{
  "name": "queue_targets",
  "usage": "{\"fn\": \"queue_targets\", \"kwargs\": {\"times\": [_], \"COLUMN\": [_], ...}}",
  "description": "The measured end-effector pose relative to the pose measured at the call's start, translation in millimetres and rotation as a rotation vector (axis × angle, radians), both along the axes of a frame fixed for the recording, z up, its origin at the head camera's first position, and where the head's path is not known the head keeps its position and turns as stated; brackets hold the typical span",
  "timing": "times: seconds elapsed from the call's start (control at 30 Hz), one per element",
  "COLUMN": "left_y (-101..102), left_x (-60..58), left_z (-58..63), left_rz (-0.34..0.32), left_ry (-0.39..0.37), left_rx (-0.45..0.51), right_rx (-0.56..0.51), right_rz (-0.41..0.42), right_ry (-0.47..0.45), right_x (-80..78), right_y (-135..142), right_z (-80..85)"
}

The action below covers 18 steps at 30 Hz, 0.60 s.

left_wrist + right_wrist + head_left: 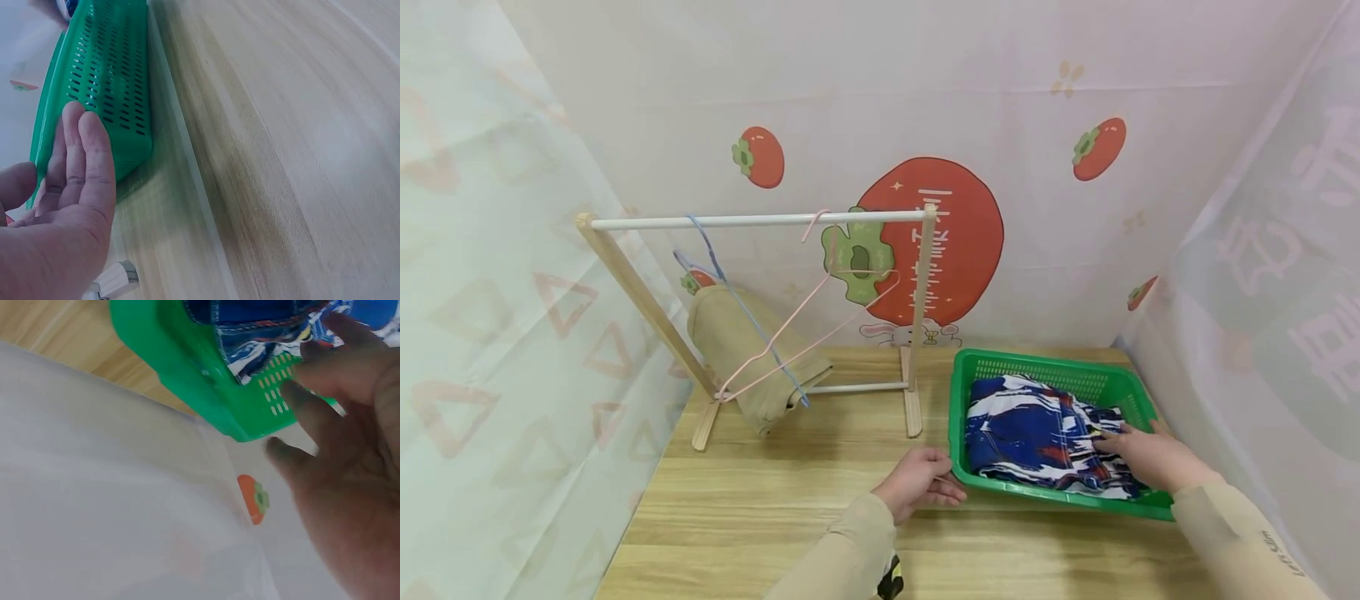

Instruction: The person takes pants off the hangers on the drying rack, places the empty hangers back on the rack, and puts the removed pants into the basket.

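Observation:
A green plastic basket (958, 417) with perforated walls stands on the right of the table. Folded in it lies a blue, white and red patterned cloth garment (1030, 433). My left hand (921, 482) is at the basket's front left corner. Its fingers (95, 150) extend nearly straight along the outer wall, with the thumb near the rim. Over the right end of the garment is my right hand (1153, 457), fingers spread and loosely bent. In the right wrist view its fingers (312, 415) show nothing between them; whether the fingertips touch the cloth is unclear.
A small clothes rack (760, 221) with wooden legs stands at the left back. From its bar hang a pink hanger (797, 312) and a blue hanger (745, 312), the latter with khaki trousers (722, 333). Printed curtains (1262, 250) surround the wooden table (760, 500).

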<state>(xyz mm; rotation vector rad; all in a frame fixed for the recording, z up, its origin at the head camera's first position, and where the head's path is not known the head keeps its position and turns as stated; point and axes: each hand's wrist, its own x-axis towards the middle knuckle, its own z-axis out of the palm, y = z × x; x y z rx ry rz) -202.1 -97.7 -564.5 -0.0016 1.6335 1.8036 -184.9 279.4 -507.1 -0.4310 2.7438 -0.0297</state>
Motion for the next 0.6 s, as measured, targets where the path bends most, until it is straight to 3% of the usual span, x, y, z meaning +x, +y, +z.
{"fn": "queue_targets", "kwargs": {"times": [0.3,0.6], "left_y": [-26,-80], "left_x": [2.9,-2.3], "left_z": [7.9,28.0], "left_rz": [0.016,0.023], "left_ry": [0.032,0.104], "left_rx": [-0.043,-0.078], "right_rx": [-0.131,-0.266], "right_rz": [0.004,-0.044], "right_ry": [0.182,0.187], "right_x": [-10.2,-22.1], "right_y": [-21,-40], "right_z": [15.6,34.6]}}
